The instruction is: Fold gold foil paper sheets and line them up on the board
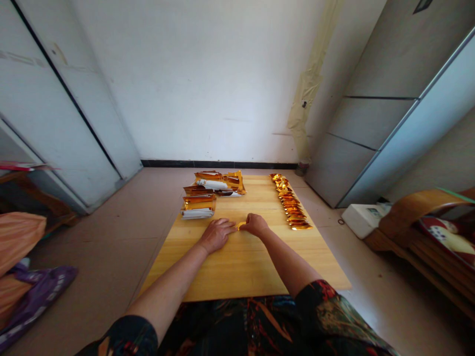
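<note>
Yellow strip [241, 226]: low at the table [237, 272], between both hands; visible part runs crosswise, angling slightly away toward its right end.
Right hand [256, 225]: grip pinched on that right end.
Left hand [216, 234]: laid flat, unclenched, fingertips at the left end.
Nearer hand: neither; both reach it.
Gold packets [292, 206]: rowed right of the right hand.

White wall [200, 84] ahead, scuffed; tan tape [304, 104] down its right side. Black skirting [222, 164] at its foot. Pinkish tiled floor [111, 232]. Left: pale door panels [37, 104]. Right: tall grey fridge [382, 64]; nearer, wooden seat [411, 212] beside white box [359, 220]. Pale wooden bench [237, 269] central. Light soft, corners dim.
</note>
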The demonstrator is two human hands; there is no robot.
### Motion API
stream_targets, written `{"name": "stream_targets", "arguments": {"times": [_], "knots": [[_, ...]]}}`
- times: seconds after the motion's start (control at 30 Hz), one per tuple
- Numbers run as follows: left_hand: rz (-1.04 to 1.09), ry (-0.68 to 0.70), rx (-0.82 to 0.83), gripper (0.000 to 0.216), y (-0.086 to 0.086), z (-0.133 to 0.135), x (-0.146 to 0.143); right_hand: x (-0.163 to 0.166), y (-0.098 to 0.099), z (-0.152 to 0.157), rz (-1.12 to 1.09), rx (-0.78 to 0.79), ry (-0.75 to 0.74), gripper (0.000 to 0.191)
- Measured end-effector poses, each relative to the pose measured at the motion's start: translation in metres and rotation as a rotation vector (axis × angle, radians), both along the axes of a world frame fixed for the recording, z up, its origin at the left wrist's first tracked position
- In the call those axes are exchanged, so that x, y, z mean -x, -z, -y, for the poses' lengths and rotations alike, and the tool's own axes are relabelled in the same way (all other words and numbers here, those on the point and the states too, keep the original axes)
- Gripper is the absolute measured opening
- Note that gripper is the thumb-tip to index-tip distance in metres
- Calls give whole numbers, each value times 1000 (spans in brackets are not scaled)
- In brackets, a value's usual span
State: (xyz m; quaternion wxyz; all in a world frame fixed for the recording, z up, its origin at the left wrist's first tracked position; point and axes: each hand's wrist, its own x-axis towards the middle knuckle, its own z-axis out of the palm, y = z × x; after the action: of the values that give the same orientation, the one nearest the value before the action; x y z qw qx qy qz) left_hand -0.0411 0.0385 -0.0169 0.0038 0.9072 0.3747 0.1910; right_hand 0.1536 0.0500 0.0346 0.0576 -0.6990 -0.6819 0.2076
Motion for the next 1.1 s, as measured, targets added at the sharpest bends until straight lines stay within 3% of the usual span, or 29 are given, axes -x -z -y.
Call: {"name": "stream_targets", "arguments": {"times": [0.17,0.7,0.97,1.1], "knots": [[11,-13,5,52,0,1,-1,8,-11,5,62,46,29,44],[71,-24,-96,38,-3,8,1,17,-12,5,116,78,70,73],[57,-35,-103,36,-4,9,1,17,-11,3,103,82,76,71],[66,-37,-92,34,-2,8,2,10,-3,-4,79,80,34,61]]}}
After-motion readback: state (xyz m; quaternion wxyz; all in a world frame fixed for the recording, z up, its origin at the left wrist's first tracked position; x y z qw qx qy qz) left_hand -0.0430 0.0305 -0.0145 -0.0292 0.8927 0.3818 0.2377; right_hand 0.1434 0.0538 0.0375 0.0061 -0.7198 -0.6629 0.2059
